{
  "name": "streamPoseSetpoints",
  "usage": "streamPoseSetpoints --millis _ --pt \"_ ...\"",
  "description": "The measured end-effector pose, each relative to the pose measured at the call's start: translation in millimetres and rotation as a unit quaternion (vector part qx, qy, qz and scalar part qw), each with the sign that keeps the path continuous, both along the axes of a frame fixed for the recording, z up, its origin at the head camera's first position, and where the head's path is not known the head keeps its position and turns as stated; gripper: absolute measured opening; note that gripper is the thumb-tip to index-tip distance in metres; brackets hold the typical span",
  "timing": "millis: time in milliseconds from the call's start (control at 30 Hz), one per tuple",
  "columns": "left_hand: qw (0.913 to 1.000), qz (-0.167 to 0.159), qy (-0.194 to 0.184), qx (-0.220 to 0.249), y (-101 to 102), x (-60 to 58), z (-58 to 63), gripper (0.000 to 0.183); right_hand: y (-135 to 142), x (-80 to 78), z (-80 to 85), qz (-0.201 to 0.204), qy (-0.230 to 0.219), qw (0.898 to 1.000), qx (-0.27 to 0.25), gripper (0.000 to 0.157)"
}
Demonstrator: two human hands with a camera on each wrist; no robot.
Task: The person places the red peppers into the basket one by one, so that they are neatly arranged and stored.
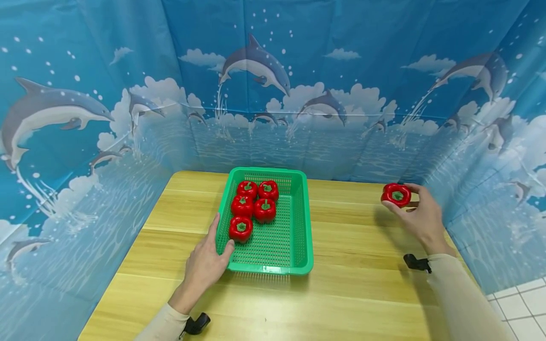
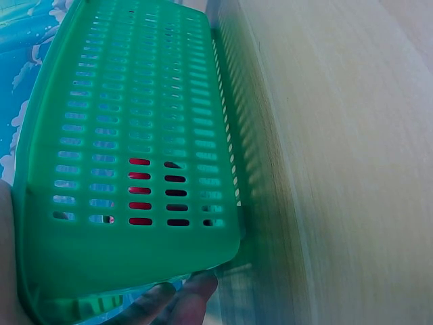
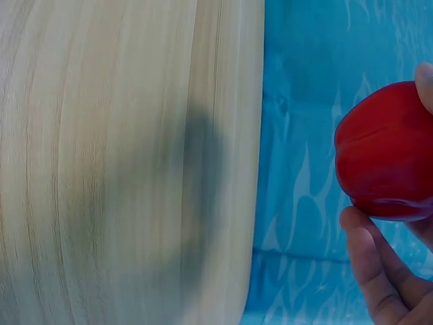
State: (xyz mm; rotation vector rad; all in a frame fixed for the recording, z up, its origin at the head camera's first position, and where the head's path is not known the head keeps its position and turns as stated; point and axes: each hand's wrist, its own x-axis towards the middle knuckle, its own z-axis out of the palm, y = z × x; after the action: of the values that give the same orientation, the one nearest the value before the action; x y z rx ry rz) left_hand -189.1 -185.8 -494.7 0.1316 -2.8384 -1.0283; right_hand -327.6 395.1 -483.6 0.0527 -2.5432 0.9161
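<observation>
A green plastic basket [image 1: 310, 227] with perforated walls sits on the table, several red bell peppers [image 1: 241, 206] grouped in its left half. My left hand [image 1: 206, 260] grips the basket's near left corner, thumb over the rim and fingers along the outside. In the left wrist view, fingertips [image 2: 196, 291] curl at the outer side of the basket wall [image 2: 135, 250]. Off to the right, my right hand [image 1: 420, 215] pinches another red bell pepper [image 1: 388, 198] between thumb and fingers, its green stem toward the head camera. The right wrist view has this pepper [image 3: 389, 156] raised above the table.
The wooden table [image 1: 345, 293] ends at a blue dolphin-print curtain [image 1: 341, 142] behind and on both sides. A shadow [image 3: 196, 169] of the right hand and pepper falls near the table's far edge. White tiles [image 1: 526, 303] show at the lower right.
</observation>
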Motion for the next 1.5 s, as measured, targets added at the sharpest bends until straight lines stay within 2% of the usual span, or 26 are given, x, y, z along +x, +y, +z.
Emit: streamPoseSetpoints --millis 133,333,600,1000,1500 --pt "1.0000 0.001 0.003 0.000 0 -0.6 -0.2 0.091 -4 0.9 0.6 0.015 0.021 1.000 0.015 0.085" --pt "1.0000 -0.001 0.000 -0.002 1 -0.7 0.5 0.092 -12 5.5 4.1 0.023 0.029 0.999 0.036 0.080" --pt "1.0000 -0.002 -0.002 0.000 0 -1.0 0.6 0.093 -29 7.0 9.5 0.060 0.074 0.995 0.035 0.077" --pt "1.0000 0.002 0.001 -0.007 -1 0.4 -0.6 0.091 -53 17.7 22.1 0.096 0.093 0.990 0.044 0.078" --pt "1.0000 0.000 -0.005 -0.002 -2 -1.4 -2.2 0.093 -86 30.6 43.4 0.140 0.089 0.985 0.055 0.079"
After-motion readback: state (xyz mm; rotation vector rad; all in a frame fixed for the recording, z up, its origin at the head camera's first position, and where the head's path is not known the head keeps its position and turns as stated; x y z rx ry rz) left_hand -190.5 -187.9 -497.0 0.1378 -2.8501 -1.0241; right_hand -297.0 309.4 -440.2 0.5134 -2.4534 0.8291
